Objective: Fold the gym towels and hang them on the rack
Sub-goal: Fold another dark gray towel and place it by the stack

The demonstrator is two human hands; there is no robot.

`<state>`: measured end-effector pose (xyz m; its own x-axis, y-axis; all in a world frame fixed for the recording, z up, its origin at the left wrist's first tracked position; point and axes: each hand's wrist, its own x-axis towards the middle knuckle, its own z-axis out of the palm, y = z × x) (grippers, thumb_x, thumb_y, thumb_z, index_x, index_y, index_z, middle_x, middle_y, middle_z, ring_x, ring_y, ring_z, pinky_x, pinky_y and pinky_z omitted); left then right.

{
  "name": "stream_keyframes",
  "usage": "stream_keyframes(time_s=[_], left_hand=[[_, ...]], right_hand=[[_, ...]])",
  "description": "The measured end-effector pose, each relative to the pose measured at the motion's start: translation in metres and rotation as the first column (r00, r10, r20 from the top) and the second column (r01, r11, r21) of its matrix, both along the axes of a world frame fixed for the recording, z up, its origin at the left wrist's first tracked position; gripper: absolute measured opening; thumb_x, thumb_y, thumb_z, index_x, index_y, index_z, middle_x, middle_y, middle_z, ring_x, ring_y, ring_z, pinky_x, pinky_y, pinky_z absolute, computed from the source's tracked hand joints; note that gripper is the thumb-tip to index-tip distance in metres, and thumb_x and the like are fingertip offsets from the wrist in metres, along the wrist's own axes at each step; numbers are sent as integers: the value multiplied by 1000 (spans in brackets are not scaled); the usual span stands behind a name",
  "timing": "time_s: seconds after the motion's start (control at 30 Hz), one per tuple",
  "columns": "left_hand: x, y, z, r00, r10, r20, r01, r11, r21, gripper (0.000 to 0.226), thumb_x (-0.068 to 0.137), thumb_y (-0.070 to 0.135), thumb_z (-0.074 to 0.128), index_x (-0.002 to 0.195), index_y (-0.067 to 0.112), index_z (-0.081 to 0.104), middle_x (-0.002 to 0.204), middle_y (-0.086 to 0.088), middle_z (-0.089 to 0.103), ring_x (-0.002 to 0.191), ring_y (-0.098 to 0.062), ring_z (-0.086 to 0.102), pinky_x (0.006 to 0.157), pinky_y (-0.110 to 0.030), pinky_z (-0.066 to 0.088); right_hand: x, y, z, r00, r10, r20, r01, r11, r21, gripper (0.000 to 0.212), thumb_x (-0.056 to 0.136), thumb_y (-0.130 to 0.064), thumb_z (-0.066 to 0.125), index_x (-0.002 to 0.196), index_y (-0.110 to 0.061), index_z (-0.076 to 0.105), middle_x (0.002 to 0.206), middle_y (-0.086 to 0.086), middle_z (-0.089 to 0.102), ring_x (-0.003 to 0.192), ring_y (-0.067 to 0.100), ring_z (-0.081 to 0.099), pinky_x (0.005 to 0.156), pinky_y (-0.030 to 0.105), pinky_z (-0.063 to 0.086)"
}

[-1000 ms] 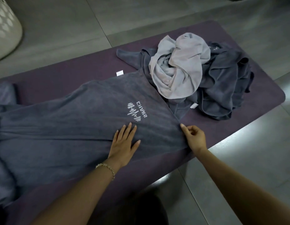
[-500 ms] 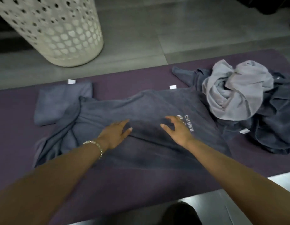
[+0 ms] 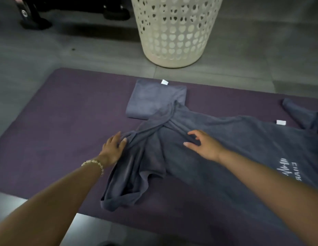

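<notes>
Head view: the dark grey terry gym towel (image 3: pixel 234 139) lies rumpled on the purple floor mat (image 3: pixel 65 121), bunched at its left end. The left hand (image 3: pixel 112 150) presses straight fingers against that bunch. The right hand (image 3: pixel 204 146), loosely spread and empty, touches the creases, likely to smooth them for folding.

Reads as soft, matt terry cloth across the spread grey towel (image 3: pixel 243 135), napped and slightly fuzzy, slumped into limp creases at its left end. Shows the same matt pile on the folded towel (image 3: pixel 154 102), lying smoother there. Carries stitched white thread in the logo (image 3: pixel 288 172) and thin white fabric or paper in the care tags (image 3: pixel 164 82); cannot tell which. Looks like dull, finely textured foam or rubber in the purple mat (image 3: pixel 65 112). Appears as cream moulded plastic in the laundry basket (image 3: pixel 176 29), smooth, faintly satin, pierced with holes. Stays matt grey in the floor tiles (image 3: pixel 48 54), turning glossy and reflective at bottom left. Gleams as small pale beads in the bracelet (image 3: pixel 94 163).
</notes>
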<state>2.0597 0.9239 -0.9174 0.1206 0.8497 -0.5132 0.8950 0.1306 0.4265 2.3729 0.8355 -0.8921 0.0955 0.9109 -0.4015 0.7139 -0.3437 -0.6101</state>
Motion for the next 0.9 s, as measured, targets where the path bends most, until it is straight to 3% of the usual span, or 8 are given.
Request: stream_keyframes(time_s=[0.23,0.33,0.43,0.5,0.6,0.77,0.83,0.9], left_hand=[[-17,32,-15,989,-68,131,77,995,-69,47,103,37,26,145,17,37,144,-11,43,134,-32,38,113,-44,26],[-23,44,-24,988,-143,61,146,988,-50,43,99,41,39,125,12,58,126,-17,54,122,-35,46,109,-43,32],[-38,49,-29,972,-235,-30,233,972,-37,30,93,41,54,117,23,60,123,-4,43,120,-24,35,110,-39,30],[-45,52,-32,974,-223,39,224,974,-21,11,91,38,59,93,27,62,114,0,47,112,-19,39,106,-37,33],[-47,52,-25,961,-59,271,81,994,-71,18,94,27,57,76,23,54,85,2,57,83,-13,53,83,-29,45],[-47,59,-1,868,103,485,-78,994,-71,21,99,15,47,78,13,48,69,-1,53,64,-11,51,60,-11,44],[-48,63,5,816,175,551,-143,985,-102,13,100,14,45,88,10,49,73,-3,53,66,-13,54,61,-13,48],[-52,64,2,818,217,533,-166,976,-143,18,101,22,43,104,7,52,84,-4,60,74,-14,59,68,-16,52]], right_hand=[[-81,45,-12,986,14,-164,6,993,121,45,91,-39,60,131,-21,51,135,-5,47,125,13,46,104,27,37],[-105,60,-15,983,104,-152,-78,982,172,46,92,-39,59,132,-19,52,137,-6,48,128,12,43,108,28,34],[-121,75,-18,979,170,-108,-152,975,163,45,93,-38,57,134,-21,50,141,-4,47,132,12,39,110,25,29],[-131,84,-20,971,218,-99,-205,971,124,46,93,-40,56,136,-24,48,143,-4,45,133,13,38,112,27,27],[-147,95,-27,957,278,-85,-272,959,83,49,92,-44,56,137,-26,48,139,-3,49,116,12,49,108,33,34],[-168,110,-28,926,364,-105,-359,931,64,45,85,-40,68,125,-21,59,99,-20,52,70,-6,42,71,11,33],[-173,117,-26,912,404,-66,-402,915,43,41,82,-38,72,117,-18,64,91,-20,50,75,-5,48,71,15,36],[-177,122,-27,907,420,-24,-420,907,11,45,81,-39,73,120,-20,61,108,-8,56,96,8,55,83,26,43]])
